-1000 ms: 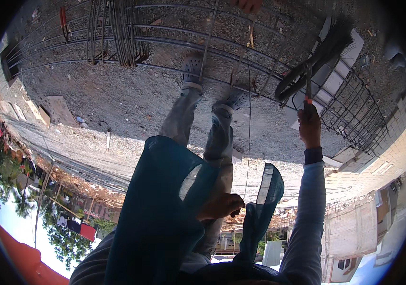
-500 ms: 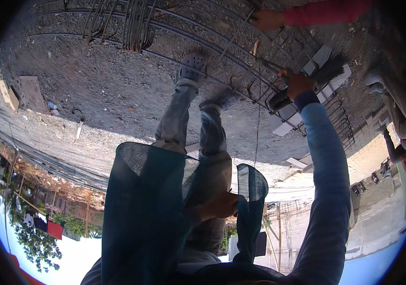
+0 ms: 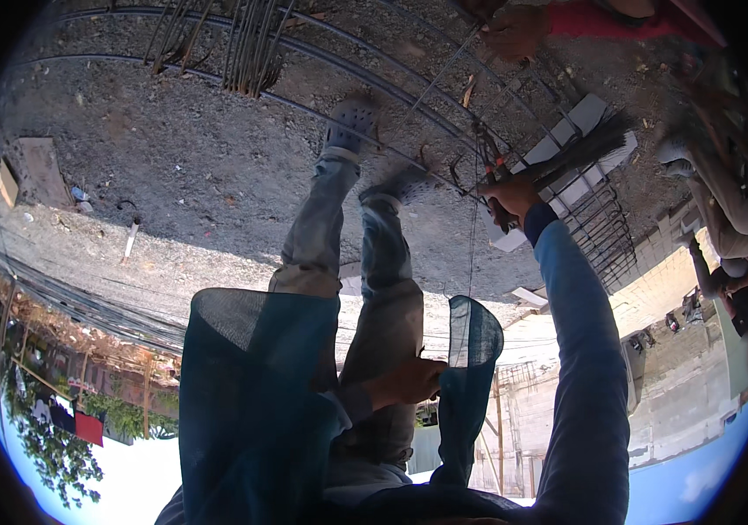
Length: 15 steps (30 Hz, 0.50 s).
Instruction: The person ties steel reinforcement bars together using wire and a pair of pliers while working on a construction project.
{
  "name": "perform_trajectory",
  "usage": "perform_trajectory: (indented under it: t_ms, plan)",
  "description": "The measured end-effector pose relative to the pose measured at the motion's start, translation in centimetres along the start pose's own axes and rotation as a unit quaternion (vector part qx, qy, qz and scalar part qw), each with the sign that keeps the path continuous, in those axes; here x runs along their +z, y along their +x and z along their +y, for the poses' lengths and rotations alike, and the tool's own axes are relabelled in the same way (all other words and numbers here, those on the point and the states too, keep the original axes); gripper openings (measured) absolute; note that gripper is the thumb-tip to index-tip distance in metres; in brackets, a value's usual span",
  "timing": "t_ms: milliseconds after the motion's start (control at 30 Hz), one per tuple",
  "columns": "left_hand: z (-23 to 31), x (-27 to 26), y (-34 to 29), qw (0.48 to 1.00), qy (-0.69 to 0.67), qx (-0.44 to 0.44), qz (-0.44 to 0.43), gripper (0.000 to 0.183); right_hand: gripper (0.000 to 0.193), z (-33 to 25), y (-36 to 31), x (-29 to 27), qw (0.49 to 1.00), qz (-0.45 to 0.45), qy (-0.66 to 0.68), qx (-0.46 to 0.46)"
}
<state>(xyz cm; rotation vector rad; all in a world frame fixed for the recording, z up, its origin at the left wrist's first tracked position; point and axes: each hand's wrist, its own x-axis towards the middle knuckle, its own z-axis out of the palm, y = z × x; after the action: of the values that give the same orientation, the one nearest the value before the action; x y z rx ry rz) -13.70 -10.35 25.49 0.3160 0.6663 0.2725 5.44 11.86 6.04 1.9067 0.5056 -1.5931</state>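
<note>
Your right hand (image 3: 510, 194) is closed around red-handled pliers (image 3: 489, 166), held at the steel rebar (image 3: 409, 162) lying on the gravel ground (image 3: 173, 157) beside your feet. Your left hand (image 3: 409, 381) rests against your thigh, fingers curled and holding nothing.

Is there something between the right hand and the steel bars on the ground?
Nothing visible. The right hand already grips a red-handled tool at the steel bars. The left hand rests on the thigh.
</note>
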Motion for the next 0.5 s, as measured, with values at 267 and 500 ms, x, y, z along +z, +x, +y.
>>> perform_trajectory:
  t_ms: [267, 500]
  plan:
    - [0.4, 0.0, 0.6, 1.0, -0.005, -0.014, 0.004, 0.036, 0.031, 1.0, -0.9, -0.3, 0.987, 0.032, 0.099, -0.125]
    - [0.6, 0.4, 1.0, 1.0, -0.011, -0.019, 0.001, 0.04, 0.028, 2.3, 1.5, -1.4, 0.984, -0.119, 0.128, -0.037]
